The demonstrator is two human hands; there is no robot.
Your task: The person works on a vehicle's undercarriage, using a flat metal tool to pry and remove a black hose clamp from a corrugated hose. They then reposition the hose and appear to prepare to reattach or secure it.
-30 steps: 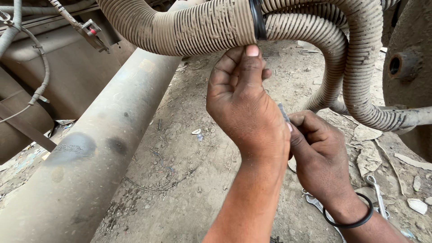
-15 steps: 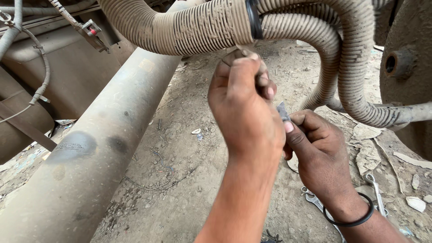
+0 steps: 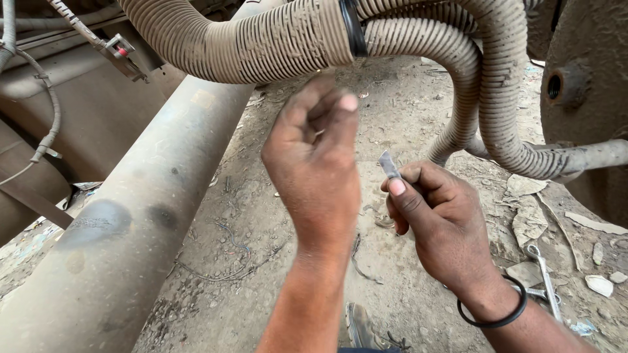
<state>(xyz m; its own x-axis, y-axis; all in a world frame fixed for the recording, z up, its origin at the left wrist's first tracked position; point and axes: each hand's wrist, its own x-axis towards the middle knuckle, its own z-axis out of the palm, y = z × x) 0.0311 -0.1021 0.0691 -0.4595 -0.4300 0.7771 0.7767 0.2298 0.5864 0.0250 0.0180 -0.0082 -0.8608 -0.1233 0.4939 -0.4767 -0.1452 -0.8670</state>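
The left hand (image 3: 314, 157) hangs blurred below the dusty tan ribbed corrugated hose (image 3: 261, 42) with its black band clamp (image 3: 352, 26), fingers curled inward in a loose grip, and whether they pinch anything I cannot tell. Just beside it the right hand (image 3: 435, 225), a black ring bracelet (image 3: 494, 310) on its wrist, pinches a small flat grey metal blade (image 3: 390, 165) between thumb and fingers, tip pointing up towards the hose. A thick dusty grey metal pipe (image 3: 131, 222) slants at the left, and a silver spanner (image 3: 546, 281) lies on the dirt ground (image 3: 261, 274) at the right
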